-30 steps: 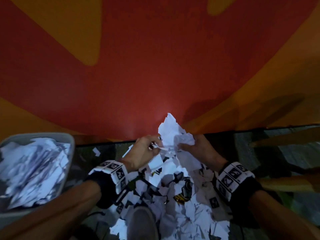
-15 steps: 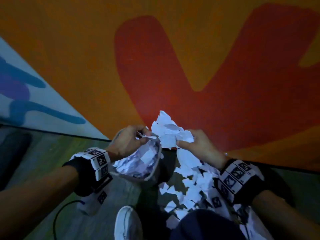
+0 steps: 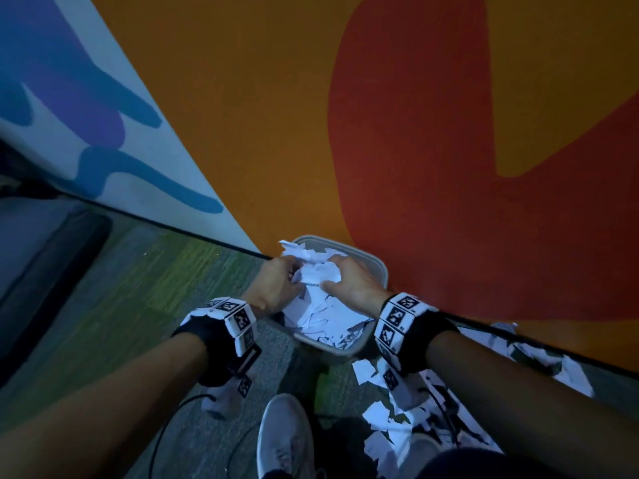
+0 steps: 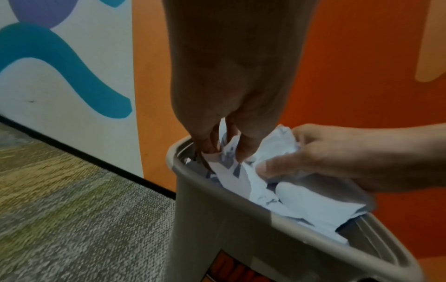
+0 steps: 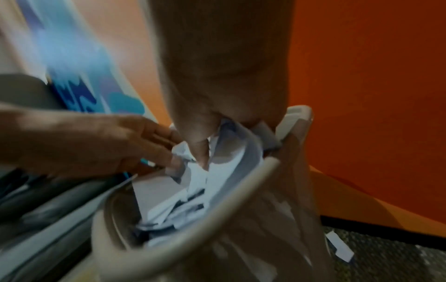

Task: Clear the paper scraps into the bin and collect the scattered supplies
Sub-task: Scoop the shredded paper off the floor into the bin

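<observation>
Dumping step, by the look of it: a bundle of paper scraps (image 3: 316, 273) held over the mouth of the grey bin (image 3: 377, 267), which stands on the carpet against the orange wall and already looks nearly full of white paper. Left hand (image 3: 276, 286) on the left side of the bundle, fingers curled down into it at the bin's near corner, pinching paper between fingertips (image 4: 241, 154) in the left wrist view. Right hand (image 3: 351, 283) on the other side, fingers bent round the crumpled wad, thumb pressed in from below. Neither hand opened flat; both closed on the same wad, roughly level with the rim. Next move, probably: loosen both grips, push the wad down so nothing spills over the edge, then back to the floor. Plenty left there: loose scraps (image 3: 390, 409) lying on the carpet just right of the bin, near a grey shoe (image 3: 281, 440). No other supplies clearly made out in the dim light.
</observation>
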A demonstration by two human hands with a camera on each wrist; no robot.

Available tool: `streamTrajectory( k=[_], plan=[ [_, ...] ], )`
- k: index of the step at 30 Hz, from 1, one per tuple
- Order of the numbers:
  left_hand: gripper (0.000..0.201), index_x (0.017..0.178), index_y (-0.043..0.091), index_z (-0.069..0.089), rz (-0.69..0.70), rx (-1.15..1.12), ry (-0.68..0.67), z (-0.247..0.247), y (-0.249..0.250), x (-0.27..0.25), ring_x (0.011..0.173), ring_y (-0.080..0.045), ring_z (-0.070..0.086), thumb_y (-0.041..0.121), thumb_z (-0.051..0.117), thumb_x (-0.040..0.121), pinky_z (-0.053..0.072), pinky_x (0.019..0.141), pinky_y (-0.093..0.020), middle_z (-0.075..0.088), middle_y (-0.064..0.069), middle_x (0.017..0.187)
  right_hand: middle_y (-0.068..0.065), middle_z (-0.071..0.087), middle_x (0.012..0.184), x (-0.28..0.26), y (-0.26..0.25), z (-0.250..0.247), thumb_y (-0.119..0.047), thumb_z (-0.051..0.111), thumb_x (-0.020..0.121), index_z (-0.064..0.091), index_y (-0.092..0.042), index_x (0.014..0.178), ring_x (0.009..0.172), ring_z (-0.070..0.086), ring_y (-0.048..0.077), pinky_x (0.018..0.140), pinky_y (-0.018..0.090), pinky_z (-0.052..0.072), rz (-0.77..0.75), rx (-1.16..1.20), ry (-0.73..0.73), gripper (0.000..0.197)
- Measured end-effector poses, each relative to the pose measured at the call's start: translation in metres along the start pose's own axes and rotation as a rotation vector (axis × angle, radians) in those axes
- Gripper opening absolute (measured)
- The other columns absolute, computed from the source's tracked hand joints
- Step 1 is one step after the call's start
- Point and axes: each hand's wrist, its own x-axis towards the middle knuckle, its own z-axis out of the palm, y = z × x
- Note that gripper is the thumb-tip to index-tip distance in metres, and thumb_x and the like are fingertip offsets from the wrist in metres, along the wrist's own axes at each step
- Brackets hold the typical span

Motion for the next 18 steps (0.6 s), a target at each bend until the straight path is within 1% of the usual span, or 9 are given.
streamTrajectory(
  k=[1, 3, 5, 7, 10, 11, 13, 15, 18],
  plan=[
    [0.025, 0.11, 0.005, 0.066, 0.009, 0.011, -0.023, 0.0, 0.001, 0.0, 0.083, -0.022, 0.065, 0.004, 0.065, 0.086, 0.05, 0.066, -0.027, 0.07, -0.008, 0.095, 0.009, 0.049, 0.136, 0.003, 0.003, 0.006, -0.037, 0.062, 0.091, 0.043, -0.02, 0.142, 0.124, 0.049, 0.03, 0.098, 0.049, 0.048, -0.008, -0.078, -0.021, 0.057],
    [0.034, 0.12, 0.003, 0.064, 0.023, 0.038, -0.072, -0.003, 0.003, 0.0, 0.094, -0.025, 0.067, 0.004, 0.066, 0.086, 0.056, 0.077, -0.032, 0.07, -0.009, 0.107, 0.011, 0.038, 0.14, 0.003, 0.008, 0.011, -0.043, 0.061, 0.091, 0.036, -0.02, 0.144, 0.133, 0.031, 0.035, 0.103, 0.051, 0.039, -0.018, -0.203, -0.077, 0.063],
    [0.038, 0.125, 0.005, 0.064, 0.049, 0.102, -0.087, -0.01, 0.005, 0.0, 0.099, -0.024, 0.067, 0.006, 0.068, 0.087, 0.057, 0.082, -0.033, 0.069, -0.009, 0.118, 0.011, 0.032, 0.145, 0.004, 0.012, 0.009, -0.05, 0.061, 0.09, 0.03, -0.02, 0.147, 0.136, 0.025, 0.036, 0.104, 0.051, 0.036, -0.001, -0.227, -0.122, 0.072],
    [0.033, 0.123, 0.006, 0.066, 0.082, 0.149, -0.081, -0.021, 0.007, -0.001, 0.092, -0.022, 0.068, 0.008, 0.067, 0.09, 0.058, 0.08, -0.031, 0.07, -0.01, 0.117, 0.009, 0.027, 0.153, 0.008, 0.017, 0.0, -0.059, 0.063, 0.085, 0.024, -0.021, 0.151, 0.141, 0.023, 0.035, 0.107, 0.051, 0.034, 0.015, -0.192, -0.162, 0.085],
    [0.026, 0.118, 0.008, 0.066, 0.116, 0.159, -0.012, -0.035, 0.011, 0.002, 0.087, -0.019, 0.066, 0.011, 0.066, 0.092, 0.058, 0.078, -0.028, 0.068, -0.003, 0.112, 0.007, 0.033, 0.155, 0.008, 0.015, -0.023, -0.067, 0.068, 0.076, 0.026, -0.021, 0.153, 0.14, 0.035, 0.03, 0.109, 0.046, 0.037, -0.041, -0.2, -0.162, 0.099],
    [0.025, 0.118, 0.01, 0.065, 0.14, 0.156, 0.032, -0.038, 0.011, 0.005, 0.088, -0.019, 0.065, 0.014, 0.066, 0.093, 0.058, 0.077, -0.029, 0.067, -0.001, 0.112, 0.005, 0.041, 0.15, 0.007, 0.014, -0.031, -0.067, 0.07, 0.074, 0.03, -0.021, 0.151, 0.135, 0.043, 0.027, 0.106, 0.044, 0.041, -0.064, -0.176, -0.166, 0.098],
    [0.03, 0.122, 0.015, 0.061, 0.203, 0.178, 0.086, -0.04, 0.01, 0.012, 0.099, -0.021, 0.062, 0.022, 0.066, 0.093, 0.057, 0.086, -0.037, 0.063, -0.005, 0.121, -0.006, 0.054, 0.134, 0.0, 0.012, -0.047, -0.064, 0.073, 0.075, 0.04, -0.024, 0.145, 0.121, 0.055, 0.019, 0.098, 0.038, 0.047, -0.122, -0.13, -0.167, 0.087],
    [0.046, 0.136, 0.017, 0.053, 0.261, 0.237, 0.008, -0.035, 0.009, 0.017, 0.116, -0.023, 0.055, 0.03, 0.065, 0.094, 0.047, 0.1, -0.038, 0.053, -0.007, 0.137, -0.013, 0.06, 0.124, -0.011, 0.008, -0.062, -0.053, 0.075, 0.079, 0.047, -0.026, 0.14, 0.11, 0.06, 0.012, 0.089, 0.031, 0.048, -0.161, -0.128, -0.185, 0.072],
    [0.07, 0.152, 0.015, 0.035, 0.295, 0.281, -0.203, -0.019, 0.01, 0.019, 0.137, -0.027, 0.042, 0.039, 0.065, 0.094, 0.036, 0.108, -0.036, 0.035, -0.008, 0.156, -0.014, 0.061, 0.122, -0.02, 0.01, -0.071, -0.046, 0.075, 0.081, 0.054, -0.024, 0.134, 0.107, 0.06, 0.007, 0.087, 0.028, 0.048, -0.194, -0.184, -0.261, 0.061]
  ],
)
